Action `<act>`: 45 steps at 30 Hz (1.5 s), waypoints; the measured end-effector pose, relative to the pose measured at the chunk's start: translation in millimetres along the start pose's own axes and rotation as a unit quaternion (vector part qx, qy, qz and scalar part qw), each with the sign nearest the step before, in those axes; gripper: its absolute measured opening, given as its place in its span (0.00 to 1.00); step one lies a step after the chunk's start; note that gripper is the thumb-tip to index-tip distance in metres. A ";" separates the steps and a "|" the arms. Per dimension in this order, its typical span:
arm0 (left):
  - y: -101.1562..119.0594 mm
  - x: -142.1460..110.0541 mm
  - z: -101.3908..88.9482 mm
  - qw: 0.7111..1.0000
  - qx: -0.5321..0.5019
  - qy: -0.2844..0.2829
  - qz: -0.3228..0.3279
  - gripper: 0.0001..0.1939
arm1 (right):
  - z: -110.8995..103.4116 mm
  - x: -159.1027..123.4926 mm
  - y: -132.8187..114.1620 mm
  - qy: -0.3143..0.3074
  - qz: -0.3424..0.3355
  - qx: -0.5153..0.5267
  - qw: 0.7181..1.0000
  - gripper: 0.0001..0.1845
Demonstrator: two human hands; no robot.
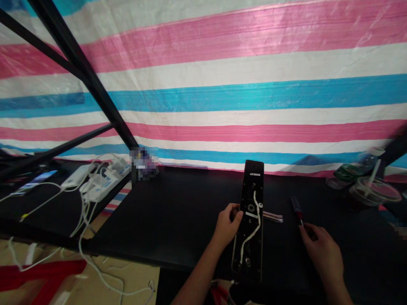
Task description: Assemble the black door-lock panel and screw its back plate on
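My left hand [228, 226] grips the left edge of a long black panel [252, 228], which looks like the back of a door lock. Thumb on its face, the other fingers pass behind it and are partly hidden. A white cable [258, 222] runs along the panel, past round fittings and small white labels. To the right, my right hand [322, 250] is closed with thumb and finger at the thin shaft of a screwdriver [297, 208]. Its dark blue and red handle points away from me. Behind the panel, a small bundle of thin strips [272, 217] sticks out on the table.
A lidded plastic cup with a straw [374, 190] and a plastic bottle [349, 169] stand at right on the black table [165, 212]. Power strips [106, 182], white cables and a phone [34, 183] lie at left. Black metal bars [92, 84] slant before a striped tarp [241, 101].
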State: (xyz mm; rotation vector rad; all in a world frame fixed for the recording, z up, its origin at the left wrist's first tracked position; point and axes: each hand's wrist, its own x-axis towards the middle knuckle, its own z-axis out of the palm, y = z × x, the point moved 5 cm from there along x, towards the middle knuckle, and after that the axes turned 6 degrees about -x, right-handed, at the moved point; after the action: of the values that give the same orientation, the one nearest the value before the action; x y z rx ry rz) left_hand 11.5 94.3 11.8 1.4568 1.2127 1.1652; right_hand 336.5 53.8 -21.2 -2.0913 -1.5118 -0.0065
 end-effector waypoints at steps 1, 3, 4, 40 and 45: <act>-0.3 0.1 -0.1 1.000 0.000 0.000 -0.001 0.18 | 0.0 -0.2 -0.4 -0.001 0.000 -0.002 1.000 0.31; -0.4 -0.1 -0.1 1.000 0.001 0.000 -0.002 0.18 | -0.4 -0.3 -1.4 -0.001 0.000 -0.003 1.000 0.31; -0.1 -0.3 -0.1 1.000 0.002 0.000 -0.001 0.18 | -0.8 -0.3 -1.9 0.000 0.001 -0.003 1.000 0.31; 1.4 -0.1 -1.1 1.000 0.003 -0.001 -0.001 0.17 | -3.3 0.4 -4.1 0.000 0.000 -0.003 1.000 0.33; -0.9 -0.4 -0.9 1.000 0.011 -0.001 -0.002 0.18 | -1.5 0.9 -1.6 -0.001 -0.002 -0.002 1.000 0.34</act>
State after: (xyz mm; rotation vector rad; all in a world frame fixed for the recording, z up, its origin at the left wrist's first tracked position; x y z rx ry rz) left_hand 10.4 94.1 11.0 1.4701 1.2290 1.1502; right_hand 335.9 54.3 -19.0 -2.0909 -1.5192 -0.0084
